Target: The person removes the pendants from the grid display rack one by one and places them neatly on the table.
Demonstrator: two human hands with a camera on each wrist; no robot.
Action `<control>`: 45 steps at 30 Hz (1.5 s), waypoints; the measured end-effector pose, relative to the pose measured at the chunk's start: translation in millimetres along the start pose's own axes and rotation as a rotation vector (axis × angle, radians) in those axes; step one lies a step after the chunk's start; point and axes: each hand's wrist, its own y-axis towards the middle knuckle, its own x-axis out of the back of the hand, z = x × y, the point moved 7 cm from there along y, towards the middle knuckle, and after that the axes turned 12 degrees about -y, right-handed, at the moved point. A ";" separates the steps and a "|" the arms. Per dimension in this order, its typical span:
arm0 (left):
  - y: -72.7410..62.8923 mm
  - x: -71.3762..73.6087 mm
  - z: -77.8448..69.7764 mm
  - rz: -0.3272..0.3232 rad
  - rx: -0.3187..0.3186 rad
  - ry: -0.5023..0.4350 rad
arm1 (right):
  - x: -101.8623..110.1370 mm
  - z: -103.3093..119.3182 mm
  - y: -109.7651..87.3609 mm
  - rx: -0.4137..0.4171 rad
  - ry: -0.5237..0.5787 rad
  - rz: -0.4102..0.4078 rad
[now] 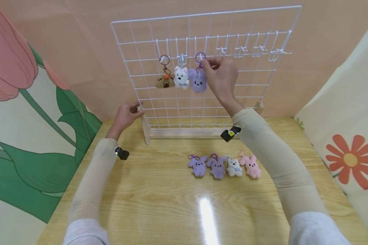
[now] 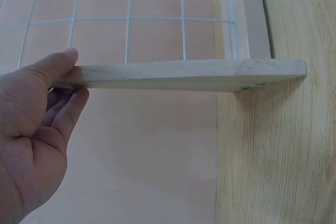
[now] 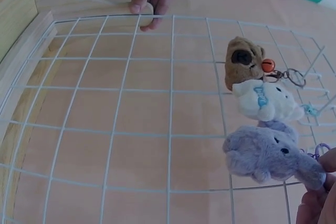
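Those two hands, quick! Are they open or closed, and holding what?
Left hand: closed, holding the wooden side leg.
Right hand: closed, holding the upper purple plush.

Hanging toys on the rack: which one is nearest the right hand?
The hanging purple toy, rightmost of three: the right hand holds it, while the white toy and brown toy hang farther left.

The wire rack (image 1: pixel 206 14) is plain white, pale wood legs (image 2: pixel 184 70). Hanging on it: brown plush (image 3: pixel 241 65) with an orange bell (image 3: pixel 268 65), white plush (image 1: pixel 181 77) with light-blue trim, fuzzy lilac plush (image 1: pixel 199 82). In front of the rack: two lilac bunnies (image 1: pixel 217 168), white doll (image 1: pixel 234 168), pink bunny (image 1: pixel 252 168). Behind it, a peachy backdrop (image 1: pixel 89 37). Left of it, pink tulips (image 1: pixel 10 51), green leaves (image 1: pixel 30 170); right, an orange-red flower (image 1: pixel 350 160), yellow middle.
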 end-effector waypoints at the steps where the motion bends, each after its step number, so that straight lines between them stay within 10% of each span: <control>1: 0.3 0.0 0.2 -0.001 -0.002 0.001 | 0.4 0.1 0.1 0.002 0.003 -0.006; 45: -1.7 -0.5 1.0 0.008 -0.022 -0.038 | 36.3 14.2 -39.9 0.158 0.227 0.003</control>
